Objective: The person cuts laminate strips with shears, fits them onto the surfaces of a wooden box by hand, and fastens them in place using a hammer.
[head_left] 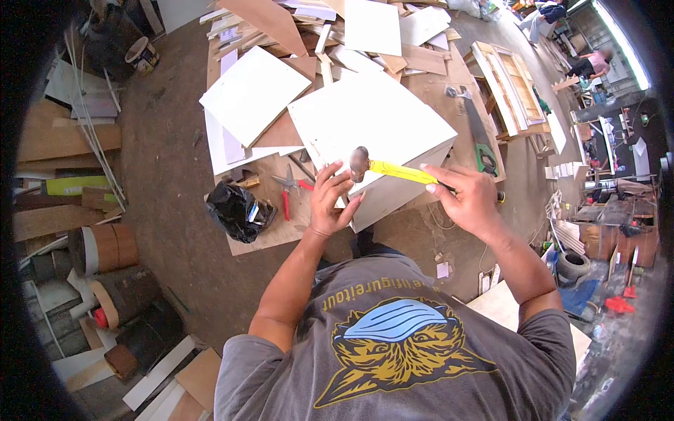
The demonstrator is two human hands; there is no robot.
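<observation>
My right hand (472, 198) is closed round the yellow handle of a hammer (397, 170). The hammer's metal head is over the near edge of a white box (372, 119) with a flat top. At that box's near left corner is my left hand (330, 202), its fingers and thumb apart and touching the edge, just left of the hammer head. Whether a nail is under the head cannot be made out. Left of this hand lie red-handled pliers (286, 189) and a black plastic bag (239, 212) on the worktable (263, 242).
White panels (256, 95) and wood offcuts (428, 59) are piled at the table's back. A green-handled handsaw (483, 144) lies to the right of the box. Stacked boards (67, 144) and rolls (112, 249) stand at the left. Another person (597, 63) is far off at the right.
</observation>
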